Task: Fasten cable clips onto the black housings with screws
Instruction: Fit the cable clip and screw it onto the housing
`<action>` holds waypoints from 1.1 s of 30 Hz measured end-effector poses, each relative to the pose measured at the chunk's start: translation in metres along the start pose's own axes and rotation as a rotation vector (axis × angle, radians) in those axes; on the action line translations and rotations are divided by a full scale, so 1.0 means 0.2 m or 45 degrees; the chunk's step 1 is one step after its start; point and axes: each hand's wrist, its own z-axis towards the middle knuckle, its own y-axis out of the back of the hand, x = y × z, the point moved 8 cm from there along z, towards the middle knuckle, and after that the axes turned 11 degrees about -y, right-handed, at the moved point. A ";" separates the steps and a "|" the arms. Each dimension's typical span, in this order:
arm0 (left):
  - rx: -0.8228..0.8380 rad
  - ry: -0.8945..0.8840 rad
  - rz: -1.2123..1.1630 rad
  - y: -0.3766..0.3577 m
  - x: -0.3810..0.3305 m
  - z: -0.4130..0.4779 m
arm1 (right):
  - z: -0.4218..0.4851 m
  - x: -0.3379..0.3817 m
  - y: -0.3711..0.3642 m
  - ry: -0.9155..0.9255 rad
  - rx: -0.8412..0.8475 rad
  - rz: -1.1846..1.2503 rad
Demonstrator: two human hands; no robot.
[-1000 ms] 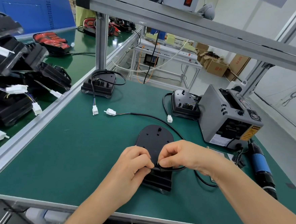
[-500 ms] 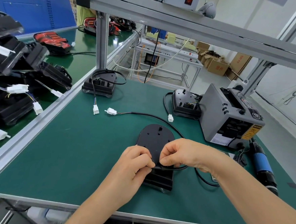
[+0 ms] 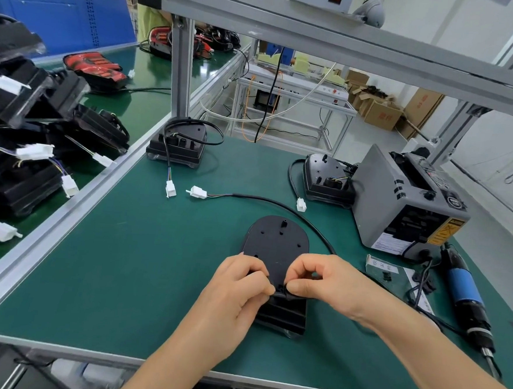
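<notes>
Green bench mat under aluminium frame. Black housing flat at centre, near front edge. Left hand and right hand both pinching the cable over the housing's stepped end; clip hidden, cannot tell if seated. Housing probably rigid, light plastic; cable springy, likely to pop out. Best pinned close to the seat. Open mat to left; screwdriver to right, near edge.

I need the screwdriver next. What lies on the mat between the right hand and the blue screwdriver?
Head view: between right hand and screwdriver lie a labelled paper, small black parts and a black cord.
</notes>
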 end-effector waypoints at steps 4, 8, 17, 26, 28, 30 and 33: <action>0.006 0.006 -0.006 -0.01 0.01 0.00 | 0.02 0.02 0.00 -0.034 0.056 -0.109; 0.007 0.014 -0.020 -0.01 0.01 0.00 | 0.03 0.04 -0.01 -0.081 0.156 -0.200; 0.014 0.013 -0.005 0.00 0.00 0.00 | 0.07 0.09 -0.01 -0.184 0.175 -0.411; 0.135 -0.046 0.007 0.01 -0.02 0.06 | 0.07 0.09 -0.02 -0.230 0.163 -0.423; 0.161 -0.059 -0.001 0.02 -0.02 0.07 | 0.07 0.09 -0.02 -0.229 0.159 -0.448; 0.189 -0.077 0.017 0.02 -0.03 0.08 | 0.07 0.09 -0.03 -0.215 0.149 -0.461; 0.243 -0.120 0.045 0.01 -0.04 0.09 | 0.06 0.09 -0.03 -0.201 0.147 -0.410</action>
